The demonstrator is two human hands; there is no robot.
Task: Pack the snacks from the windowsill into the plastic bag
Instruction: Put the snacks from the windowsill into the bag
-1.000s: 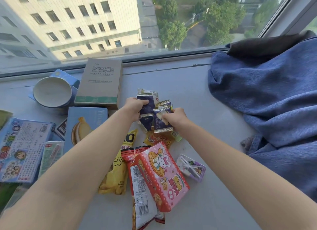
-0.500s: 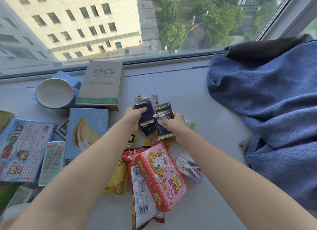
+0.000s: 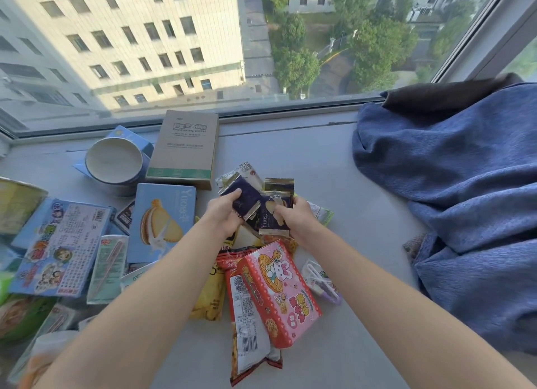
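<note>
Snacks [image 3: 247,324] are spread over the left and middle of the windowsill [image 3: 334,162]. No plastic bag is in view, so none can be judged packed.

1. A blue cloth [image 3: 465,200] is heaped on the right end of the sill, well apart from the pile. It plays no part in the task.
2. A cardboard box [image 3: 186,150] lies flat near the window, beside a bowl [image 3: 114,162]. Its print reads "safety socket", so it is probably not a snack.
3. A light-blue cake box [image 3: 161,223] and a pink-and-red box [image 3: 279,290] lie flat. The latter rests on top of loose packets.
4. Several dark-blue sachets [image 3: 261,205] are held above the pile, between the two hands.
5. The left hand [image 3: 225,211] pinches one sachet, with its thumb on the sachet's face.
6. The right hand [image 3: 296,217] grips the overlapping sachets on its side.

The likely purpose is to gather the small pieces into one stack, so that they travel together.

Change over the last second: both hands have drawn back from the cardboard box toward the person. The sachets now fan out at an angle. The rest of the pile has not moved.
</note>
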